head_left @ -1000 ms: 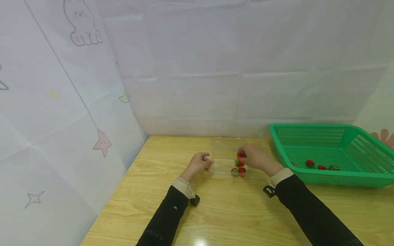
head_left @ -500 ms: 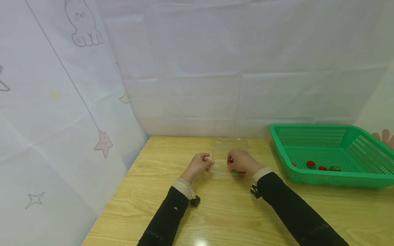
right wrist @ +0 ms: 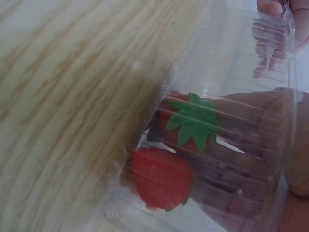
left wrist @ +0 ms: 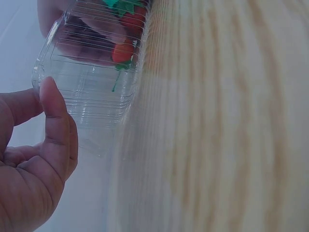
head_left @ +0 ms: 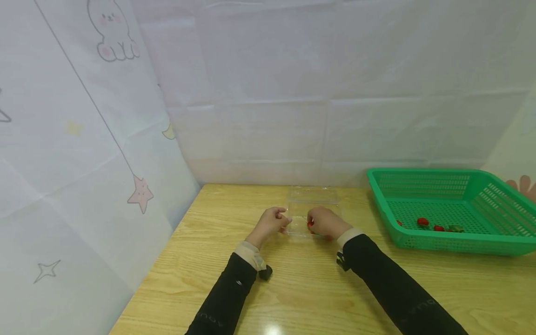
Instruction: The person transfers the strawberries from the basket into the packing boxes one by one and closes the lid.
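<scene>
I see the left hand [head_left: 270, 222] pinching the rim at the left end of the clear box [left wrist: 91, 104], thumb and finger close together; I take this as steadying, since thin plastic could slide at a nudge. The right hand [head_left: 328, 222] is inside the box, its fingertips narrowed on a red berry [left wrist: 124, 50], a pinch that seems to suit so small a thing. Other berries [right wrist: 161, 179] sit in the right end of the box, close by that hand; one shows a jagged, leafy green cap. The box walls are ribbed and glossy, and its lid [head_left: 313, 194] stands open on the far side, leaving the top free for fingers. Right of the box, a green basket [head_left: 469, 242] of perforated plastic holds more berries. Beneath the box, the table [head_left: 234, 200] is streaked with wood grain.
</scene>
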A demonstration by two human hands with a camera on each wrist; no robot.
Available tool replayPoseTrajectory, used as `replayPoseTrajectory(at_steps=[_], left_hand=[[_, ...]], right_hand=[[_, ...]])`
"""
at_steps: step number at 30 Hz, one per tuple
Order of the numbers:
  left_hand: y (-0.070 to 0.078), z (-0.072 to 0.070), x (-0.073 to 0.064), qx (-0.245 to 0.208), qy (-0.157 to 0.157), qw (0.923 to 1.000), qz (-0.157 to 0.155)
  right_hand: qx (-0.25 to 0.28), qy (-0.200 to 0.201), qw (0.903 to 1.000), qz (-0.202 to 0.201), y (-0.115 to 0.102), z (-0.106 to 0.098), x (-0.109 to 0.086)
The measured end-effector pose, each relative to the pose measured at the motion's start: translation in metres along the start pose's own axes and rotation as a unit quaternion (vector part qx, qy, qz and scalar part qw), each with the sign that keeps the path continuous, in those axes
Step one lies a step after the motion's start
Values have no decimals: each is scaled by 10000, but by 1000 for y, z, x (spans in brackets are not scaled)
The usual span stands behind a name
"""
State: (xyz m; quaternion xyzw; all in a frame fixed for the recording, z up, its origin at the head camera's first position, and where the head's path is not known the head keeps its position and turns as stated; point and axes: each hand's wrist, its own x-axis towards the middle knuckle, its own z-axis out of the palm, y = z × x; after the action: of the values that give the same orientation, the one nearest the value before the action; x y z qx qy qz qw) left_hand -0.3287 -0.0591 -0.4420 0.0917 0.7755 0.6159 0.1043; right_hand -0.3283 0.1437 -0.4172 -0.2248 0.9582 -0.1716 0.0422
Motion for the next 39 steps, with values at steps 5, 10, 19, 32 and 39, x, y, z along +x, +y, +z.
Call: replayPoseTrajectory(at_steps=[5,10,19,32,39], left_hand=[[1,0,-1,-16,-1,10000,-22],[0,-1,-1,-6,-29,10000,23],[-3,-1,1,4,-23,10000,40],[-4,-1,1,-143,-46,9999,16],[-3,-1,1,-165,-69,9998,11]], right_hand=[[-23,-155,9996,231,-2,0,3],[-165,-161,9994,263,-5,-1,3],[-44,-352,9989,303,-9,-8,-2],[-181,-17,9996,212,-11,-49,-23],[-124,308,9994,139,0,-87,-48]])
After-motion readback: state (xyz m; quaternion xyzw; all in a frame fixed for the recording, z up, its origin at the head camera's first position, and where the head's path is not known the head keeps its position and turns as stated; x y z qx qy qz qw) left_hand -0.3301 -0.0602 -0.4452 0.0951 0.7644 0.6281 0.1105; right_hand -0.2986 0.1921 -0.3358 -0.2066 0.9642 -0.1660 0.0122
